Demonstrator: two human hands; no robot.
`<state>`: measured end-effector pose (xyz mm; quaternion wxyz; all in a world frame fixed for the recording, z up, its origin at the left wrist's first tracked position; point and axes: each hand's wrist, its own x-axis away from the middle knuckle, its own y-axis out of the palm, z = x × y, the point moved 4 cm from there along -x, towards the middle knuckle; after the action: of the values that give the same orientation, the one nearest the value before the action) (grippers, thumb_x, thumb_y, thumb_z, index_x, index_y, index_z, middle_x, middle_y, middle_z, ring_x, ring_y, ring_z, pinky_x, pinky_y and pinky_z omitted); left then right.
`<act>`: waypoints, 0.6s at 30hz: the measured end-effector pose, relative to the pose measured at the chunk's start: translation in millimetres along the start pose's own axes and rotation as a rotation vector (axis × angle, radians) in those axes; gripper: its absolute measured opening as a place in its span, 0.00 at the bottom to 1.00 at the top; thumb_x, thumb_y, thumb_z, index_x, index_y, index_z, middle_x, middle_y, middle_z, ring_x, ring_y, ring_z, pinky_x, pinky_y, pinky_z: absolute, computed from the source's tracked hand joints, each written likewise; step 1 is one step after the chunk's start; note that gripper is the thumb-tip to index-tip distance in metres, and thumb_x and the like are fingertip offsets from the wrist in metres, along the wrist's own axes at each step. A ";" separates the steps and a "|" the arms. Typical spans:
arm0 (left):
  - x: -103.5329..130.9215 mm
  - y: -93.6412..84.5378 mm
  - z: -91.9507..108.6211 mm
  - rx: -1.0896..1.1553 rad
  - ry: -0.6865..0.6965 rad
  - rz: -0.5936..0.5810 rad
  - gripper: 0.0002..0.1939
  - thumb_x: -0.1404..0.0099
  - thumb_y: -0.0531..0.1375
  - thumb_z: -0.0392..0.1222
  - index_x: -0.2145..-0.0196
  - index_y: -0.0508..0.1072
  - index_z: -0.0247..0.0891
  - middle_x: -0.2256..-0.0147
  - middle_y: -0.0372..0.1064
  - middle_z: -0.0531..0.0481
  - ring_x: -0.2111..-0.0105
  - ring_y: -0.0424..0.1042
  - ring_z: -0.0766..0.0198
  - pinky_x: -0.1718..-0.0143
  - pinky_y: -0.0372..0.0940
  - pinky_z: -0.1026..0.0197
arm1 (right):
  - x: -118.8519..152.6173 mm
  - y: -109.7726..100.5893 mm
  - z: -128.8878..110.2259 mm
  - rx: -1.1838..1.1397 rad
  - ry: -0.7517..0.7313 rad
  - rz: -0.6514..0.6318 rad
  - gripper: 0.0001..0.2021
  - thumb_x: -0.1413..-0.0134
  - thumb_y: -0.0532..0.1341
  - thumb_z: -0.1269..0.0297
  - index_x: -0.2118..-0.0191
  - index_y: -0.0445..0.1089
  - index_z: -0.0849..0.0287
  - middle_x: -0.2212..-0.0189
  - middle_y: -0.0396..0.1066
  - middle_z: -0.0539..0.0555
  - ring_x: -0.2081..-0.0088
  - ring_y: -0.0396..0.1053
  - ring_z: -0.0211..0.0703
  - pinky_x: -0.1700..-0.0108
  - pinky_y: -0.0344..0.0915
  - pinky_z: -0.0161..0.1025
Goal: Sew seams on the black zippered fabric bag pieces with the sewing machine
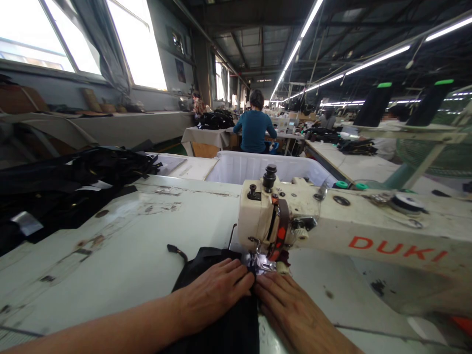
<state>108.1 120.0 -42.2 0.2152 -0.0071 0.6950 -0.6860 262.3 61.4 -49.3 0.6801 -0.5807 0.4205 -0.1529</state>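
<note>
- The black fabric piece [236, 329] lies on the pale green table [199, 206], its far end beside the shiny metal presser foot [264, 265].
- Your left hand [216, 292] presses on it, your right hand [295, 307] touches its right edge; whether the fingers pinch, I cannot tell.
- Fingers so near the foot could be hurt, if they slip forward.
- Uneven pressure between hands might pucker or turn the fabric.

A sewing workshop with sewing machine [342, 221], thread cones [374, 105] and worktables [147, 216].
</note>
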 end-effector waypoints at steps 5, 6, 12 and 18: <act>0.6 4.3 -0.7 -0.072 -0.024 0.029 0.06 0.28 0.53 0.40 0.60 0.66 0.35 0.66 0.66 0.48 0.66 0.67 0.59 0.63 0.63 0.57 | 2.8 7.0 0.5 -0.006 0.025 0.073 0.15 0.38 0.57 0.69 0.47 0.66 0.58 0.49 0.71 0.53 0.48 0.68 0.44 0.42 0.62 0.43; 0.1 4.3 -0.7 -0.076 -0.023 0.042 0.06 0.28 0.53 0.40 0.61 0.66 0.35 0.67 0.66 0.49 0.67 0.66 0.60 0.64 0.63 0.57 | 3.5 8.1 0.8 -0.003 0.025 0.080 0.15 0.38 0.57 0.69 0.47 0.67 0.58 0.49 0.71 0.53 0.48 0.69 0.44 0.42 0.62 0.43; -4.6 -1.3 0.9 0.008 0.018 0.042 0.06 0.29 0.53 0.36 0.66 0.66 0.36 0.63 0.67 0.48 0.61 0.66 0.60 0.57 0.62 0.57 | 9.2 15.7 3.3 0.006 0.023 0.033 0.18 0.38 0.56 0.70 0.43 0.64 0.59 0.47 0.69 0.54 0.46 0.66 0.44 0.41 0.62 0.44; -2.9 -2.1 1.0 0.004 0.014 0.017 0.05 0.28 0.52 0.35 0.60 0.67 0.34 0.63 0.67 0.47 0.62 0.66 0.59 0.57 0.63 0.56 | 10.2 17.9 2.8 0.006 0.037 0.089 0.16 0.39 0.57 0.69 0.45 0.66 0.59 0.48 0.70 0.53 0.46 0.67 0.43 0.41 0.62 0.41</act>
<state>110.5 119.8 -39.4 0.2163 0.0040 0.6953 -0.6854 265.5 61.1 -69.9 0.6800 -0.5564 0.4581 -0.1345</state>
